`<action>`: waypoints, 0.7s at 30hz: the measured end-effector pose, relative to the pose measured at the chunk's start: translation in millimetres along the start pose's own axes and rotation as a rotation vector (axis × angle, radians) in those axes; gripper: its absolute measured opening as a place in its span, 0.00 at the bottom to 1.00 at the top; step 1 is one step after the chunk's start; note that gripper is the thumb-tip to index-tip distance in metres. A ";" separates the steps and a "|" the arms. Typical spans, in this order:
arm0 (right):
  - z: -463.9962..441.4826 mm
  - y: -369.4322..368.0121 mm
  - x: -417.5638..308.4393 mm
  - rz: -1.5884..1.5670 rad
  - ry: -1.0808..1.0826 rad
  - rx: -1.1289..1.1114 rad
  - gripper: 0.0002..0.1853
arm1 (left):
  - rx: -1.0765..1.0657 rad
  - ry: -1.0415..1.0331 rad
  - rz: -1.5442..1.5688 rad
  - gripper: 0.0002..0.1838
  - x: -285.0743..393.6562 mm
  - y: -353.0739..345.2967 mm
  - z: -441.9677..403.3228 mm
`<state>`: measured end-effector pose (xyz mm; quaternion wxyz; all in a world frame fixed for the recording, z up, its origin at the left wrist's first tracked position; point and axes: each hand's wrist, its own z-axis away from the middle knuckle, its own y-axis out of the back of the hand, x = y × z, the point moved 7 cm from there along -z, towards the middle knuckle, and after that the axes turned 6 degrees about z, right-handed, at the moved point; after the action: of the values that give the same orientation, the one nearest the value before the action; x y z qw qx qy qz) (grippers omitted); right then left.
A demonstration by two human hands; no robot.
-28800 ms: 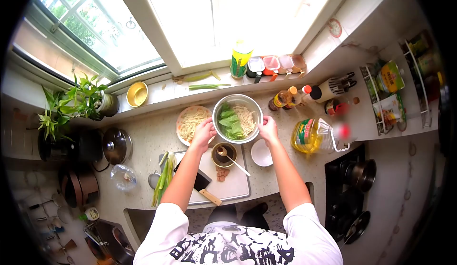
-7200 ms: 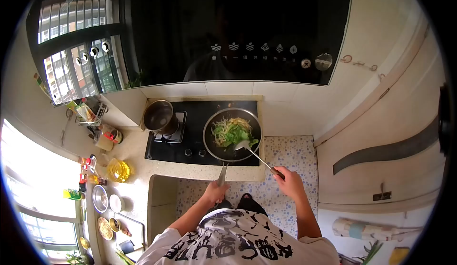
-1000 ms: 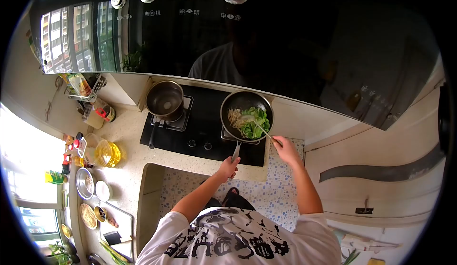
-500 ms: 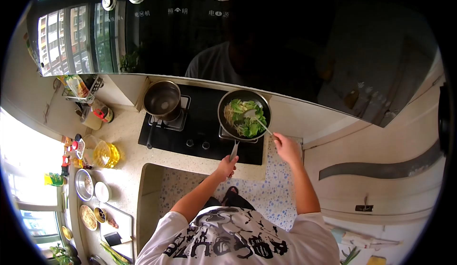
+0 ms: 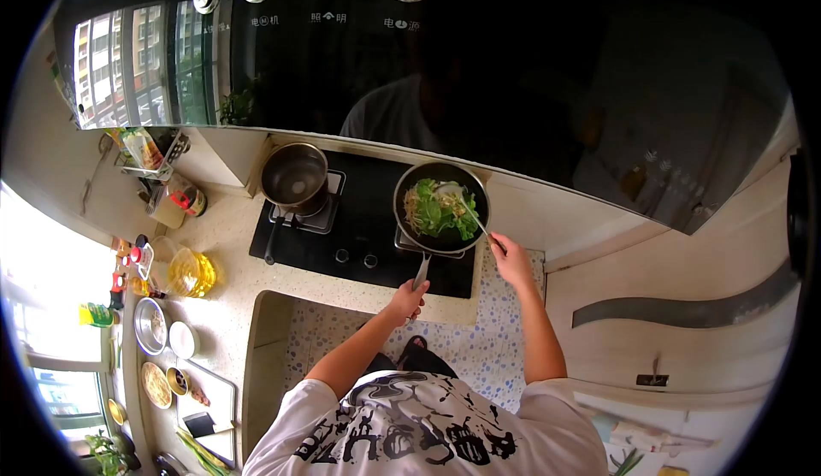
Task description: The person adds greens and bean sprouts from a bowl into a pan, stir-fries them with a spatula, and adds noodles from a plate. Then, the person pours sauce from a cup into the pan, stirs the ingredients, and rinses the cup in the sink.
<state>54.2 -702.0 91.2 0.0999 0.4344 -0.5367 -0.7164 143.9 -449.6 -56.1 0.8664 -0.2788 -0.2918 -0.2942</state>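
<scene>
My left hand (image 5: pixel 408 301) is closed around the handle of a dark frying pan (image 5: pixel 398 187) on the right burner. In the pan lie green leafy vegetables (image 5: pixel 438 212) and pale, thin strands (image 5: pixel 412 211) along the left side. My right hand (image 5: pixel 510 259) is wrapped round the handle of a spatula (image 5: pixel 475 216), which slants up and left into the pan. The spatula's head is partly hidden among the greens.
A pot (image 5: pixel 294 178) stands on the left burner of the black gas stove (image 5: pixel 359 228), its handle toward me. A range hood (image 5: pixel 530 74) overhangs the stove. On the left counter are an oil jug (image 5: pixel 191 273), bowls (image 5: pixel 183 340) and a cutting board (image 5: pixel 221 403).
The spatula's head has moved among the greens, which are now turned over and heaped differently. My left hand stays on the pan handle. The view has shifted slightly.
</scene>
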 end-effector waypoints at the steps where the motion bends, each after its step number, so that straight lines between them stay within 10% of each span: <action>1: -0.6 -2.4 -1.7 -0.002 -0.012 0.035 0.18 | 0.001 -0.002 0.002 0.26 -1.5 0.4 -0.3; 21: 9.3 20.0 -4.8 0.253 0.077 0.020 0.17 | 0.023 0.027 -0.025 0.26 1.1 -3.9 5.7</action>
<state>43.9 -700.9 111.2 0.2055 0.3915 -0.5901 -0.6755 140.1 -448.8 -50.3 0.8697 -0.2611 -0.2867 -0.3053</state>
